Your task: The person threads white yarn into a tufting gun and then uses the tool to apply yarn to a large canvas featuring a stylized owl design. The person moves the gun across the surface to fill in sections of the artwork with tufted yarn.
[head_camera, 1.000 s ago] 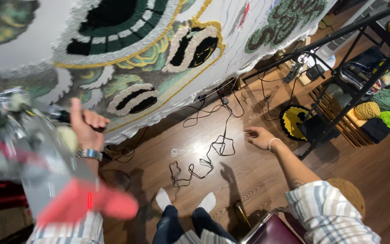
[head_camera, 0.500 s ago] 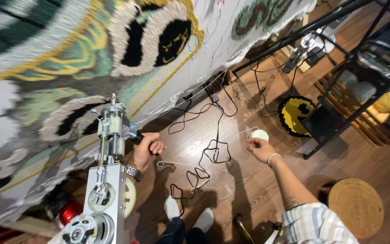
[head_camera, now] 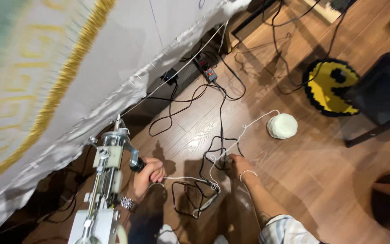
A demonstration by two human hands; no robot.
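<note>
In the head view, no packages or signs are seen; a black power strip (head_camera: pixel 205 70) with a small red light lies on the floor near the frame's foot, with a small black adapter (head_camera: pixel 171 76) just beside it. A round yellow-and-black rug (head_camera: pixel 328 88) is laid at upper right, next to a dark stand (head_camera: pixel 380 97). The floor (head_camera: pixel 312 167) is of brown wood planks, crossed by loose black cables (head_camera: pixel 213 117). At left, a large pale cloth (head_camera: pixel 127 49) with a gold tufted band is stretched on a frame and fills the upper left.

A metal tufting gun (head_camera: pixel 107 180) is held by the left hand (head_camera: pixel 147 174), whose fingers are closed round its dark handle; a watch is worn on that wrist. The gun is pointed up towards the cloth's lower edge. The right hand (head_camera: pixel 235 165) is lowered to the floor, fingers pressed together among cables and white yarn (head_camera: pixel 244 131); whether the yarn is pinched cannot be told. The yarn is run from that hand to a white ball (head_camera: pixel 282 125) lying well apart on the floor.
</note>
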